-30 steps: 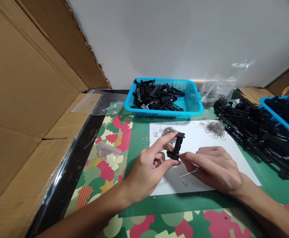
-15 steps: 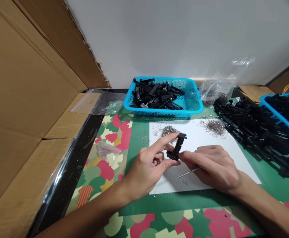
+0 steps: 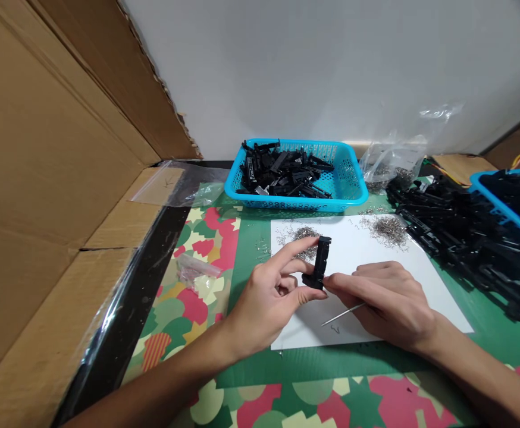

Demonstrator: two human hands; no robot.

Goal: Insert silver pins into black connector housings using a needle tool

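Note:
My left hand (image 3: 269, 291) grips a small black plastic part (image 3: 321, 261) between its index finger on top and its thumb below, holding it nearly upright above the white sheet (image 3: 376, 324). My right hand (image 3: 389, 303) is closed around a thin metal rod (image 3: 344, 315), whose tip points down and left; its other end is hidden in the palm. The right index fingertip and thumb meet the lower right of the black part, and whatever is pinched there is too small to make out. A bent wire piece (image 3: 335, 329) lies on the sheet just under the rod.
Small metal wire pieces form a pile (image 3: 307, 236) behind my left hand and another pile (image 3: 390, 230) farther right. A blue basket (image 3: 295, 205) of black parts stands at the back. More black parts (image 3: 456, 238) heap up on the right. Cardboard (image 3: 41, 148) walls the left side.
The black part has turned to stand more upright in my left hand, showing a different side. My right hand stays against its lower end with the rod still in the palm.

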